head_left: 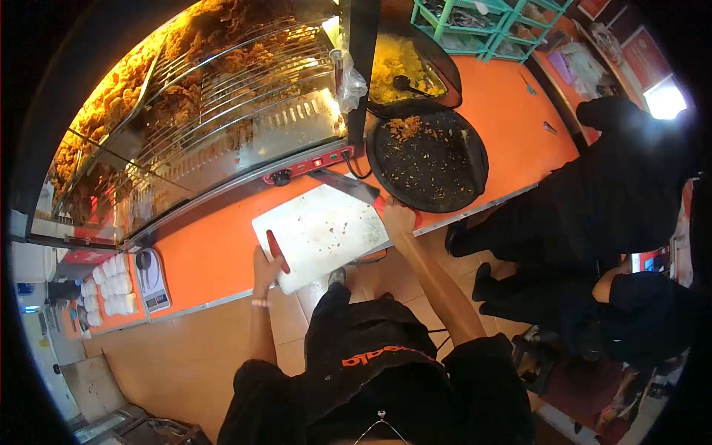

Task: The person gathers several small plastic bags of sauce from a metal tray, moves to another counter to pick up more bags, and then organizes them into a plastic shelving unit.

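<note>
A white cutting board [322, 230] lies at the counter's front edge and sticks out past it, with brown crumbs scattered over it. My left hand [267, 271] is closed on its left end, by the red-edged handle slot. Along the board's far right edge lies a wide-bladed knife [347, 185], its blade pointing left under the warmer. My right hand [399, 218] is closed around the knife's red handle, which partly shows on both sides of the fingers. Right beside that hand is a round black tray [434, 167] with crumbs in it.
A lit glass warmer [222, 111] full of fried food stands behind the board. Yellow food fills a dark container [404, 70] at the back. A scale [152, 278] and wrapped white bundles [115, 285] sit left. Green racks [475, 30] stand behind; two people in black are right.
</note>
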A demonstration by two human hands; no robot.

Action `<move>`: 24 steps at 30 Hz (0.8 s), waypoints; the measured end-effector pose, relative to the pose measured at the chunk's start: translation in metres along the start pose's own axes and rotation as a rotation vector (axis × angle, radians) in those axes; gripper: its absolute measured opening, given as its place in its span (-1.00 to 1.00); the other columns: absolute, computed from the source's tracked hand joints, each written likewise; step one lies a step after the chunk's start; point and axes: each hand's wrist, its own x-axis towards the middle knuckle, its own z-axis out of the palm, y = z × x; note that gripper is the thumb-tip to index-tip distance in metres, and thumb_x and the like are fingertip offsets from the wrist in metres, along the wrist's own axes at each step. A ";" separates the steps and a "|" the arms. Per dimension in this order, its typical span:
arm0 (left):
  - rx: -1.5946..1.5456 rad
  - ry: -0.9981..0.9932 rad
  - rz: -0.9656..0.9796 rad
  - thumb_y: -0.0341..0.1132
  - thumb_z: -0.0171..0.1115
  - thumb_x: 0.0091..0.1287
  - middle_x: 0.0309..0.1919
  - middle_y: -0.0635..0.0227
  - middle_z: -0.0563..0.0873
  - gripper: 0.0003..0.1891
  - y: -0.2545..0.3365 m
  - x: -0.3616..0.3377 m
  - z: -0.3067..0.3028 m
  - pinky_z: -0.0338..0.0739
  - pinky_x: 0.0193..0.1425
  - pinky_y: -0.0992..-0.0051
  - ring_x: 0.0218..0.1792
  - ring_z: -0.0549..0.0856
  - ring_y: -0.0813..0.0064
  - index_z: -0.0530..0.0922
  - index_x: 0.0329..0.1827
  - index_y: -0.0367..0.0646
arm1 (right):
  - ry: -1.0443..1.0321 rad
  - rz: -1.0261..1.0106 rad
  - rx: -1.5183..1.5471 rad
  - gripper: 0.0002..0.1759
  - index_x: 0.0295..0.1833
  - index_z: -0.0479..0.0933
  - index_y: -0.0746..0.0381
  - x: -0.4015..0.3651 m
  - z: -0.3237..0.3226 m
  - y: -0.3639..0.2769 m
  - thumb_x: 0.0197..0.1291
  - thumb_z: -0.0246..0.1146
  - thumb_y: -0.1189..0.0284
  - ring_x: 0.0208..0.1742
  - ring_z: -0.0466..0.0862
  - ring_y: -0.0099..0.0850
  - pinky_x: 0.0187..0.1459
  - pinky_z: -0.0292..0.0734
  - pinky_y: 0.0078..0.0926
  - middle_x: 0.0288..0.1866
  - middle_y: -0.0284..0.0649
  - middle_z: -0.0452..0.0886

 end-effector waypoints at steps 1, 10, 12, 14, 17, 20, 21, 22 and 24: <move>-0.300 -0.035 0.033 -0.47 0.12 -0.02 -0.15 0.21 0.41 -0.42 0.000 -0.016 0.003 0.47 -0.32 0.38 -0.32 0.52 0.40 0.20 0.14 -0.30 | 0.004 0.005 0.002 -0.77 -0.26 0.46 0.22 -0.002 0.000 0.001 -0.10 0.16 0.40 -0.54 0.62 -0.32 -0.59 0.49 -0.45 -0.45 -0.23 0.57; -1.135 -0.030 -0.183 -0.48 -0.03 0.21 -0.42 0.32 0.41 -0.43 0.023 -0.126 -0.019 0.49 -0.54 0.56 -0.55 0.48 0.53 -0.01 0.28 -0.12 | -0.191 0.065 0.585 -0.63 -0.22 0.44 0.24 -0.100 -0.055 0.030 -0.16 0.22 0.25 -0.35 0.56 -0.11 -0.39 0.43 -0.18 -0.38 -0.07 0.54; -1.097 -0.069 -0.131 -0.46 0.01 0.19 -0.24 0.13 0.49 -0.41 0.013 -0.127 -0.034 0.53 -0.50 0.57 -0.50 0.53 0.52 -0.02 0.27 -0.17 | -0.364 0.113 0.576 -0.62 -0.14 0.43 0.24 -0.125 -0.097 0.034 -0.11 0.19 0.30 -0.31 0.54 -0.07 -0.35 0.42 -0.19 -0.34 -0.01 0.51; -0.921 -0.162 -0.093 -0.49 -0.03 0.13 -0.01 -0.08 0.43 -0.34 0.020 -0.118 -0.051 0.56 -0.44 0.59 -0.35 0.59 0.43 -0.09 0.31 -0.17 | -0.249 0.094 0.665 -0.64 -0.13 0.43 0.23 -0.151 -0.116 0.037 -0.05 0.17 0.28 -0.30 0.54 -0.07 -0.32 0.42 -0.20 -0.33 -0.02 0.52; -1.003 -0.344 -0.069 -0.52 -0.05 0.08 0.04 -0.02 0.40 -0.26 0.050 -0.086 -0.047 0.54 -0.41 0.56 -0.26 0.57 0.42 -0.17 0.34 -0.14 | -0.157 0.095 0.807 -0.65 -0.07 0.43 0.22 -0.170 -0.153 0.032 0.05 0.13 0.27 -0.29 0.55 -0.09 -0.30 0.43 -0.22 -0.31 -0.05 0.53; -1.105 -0.411 -0.030 -0.55 0.02 0.08 -0.27 0.29 0.44 -0.29 0.112 -0.070 -0.007 0.48 -0.46 0.54 -0.48 0.49 0.55 -0.10 0.29 -0.07 | -0.068 0.087 0.820 -0.65 -0.02 0.42 0.19 -0.173 -0.182 0.022 0.11 0.11 0.26 -0.29 0.56 -0.12 -0.30 0.45 -0.25 -0.30 -0.08 0.53; -1.163 -0.427 -0.028 -0.55 0.06 0.10 -0.25 0.27 0.45 -0.33 0.128 -0.068 0.011 0.49 -0.46 0.53 -0.46 0.50 0.54 -0.04 0.25 -0.05 | 0.005 0.044 0.780 -0.66 -0.01 0.41 0.17 -0.175 -0.187 0.019 0.13 0.11 0.25 -0.30 0.56 -0.14 -0.30 0.46 -0.27 -0.29 -0.10 0.53; -1.202 -0.427 -0.012 -0.56 0.06 0.12 -0.25 0.28 0.45 -0.36 0.142 -0.069 0.030 0.52 -0.41 0.51 -0.42 0.52 0.51 -0.01 0.24 -0.05 | 0.027 0.068 0.765 -0.66 -0.01 0.41 0.17 -0.177 -0.190 0.017 0.13 0.11 0.25 -0.30 0.56 -0.14 -0.30 0.46 -0.27 -0.29 -0.10 0.53; -1.293 -0.410 -0.004 -0.58 0.04 0.16 -0.21 0.29 0.45 -0.42 0.150 -0.065 0.065 0.56 -0.29 0.46 -0.31 0.55 0.47 0.05 0.22 -0.06 | 0.013 -0.013 0.603 -0.67 -0.01 0.42 0.12 -0.187 -0.194 0.011 0.12 0.12 0.24 -0.30 0.58 -0.22 -0.33 0.49 -0.32 -0.29 -0.16 0.53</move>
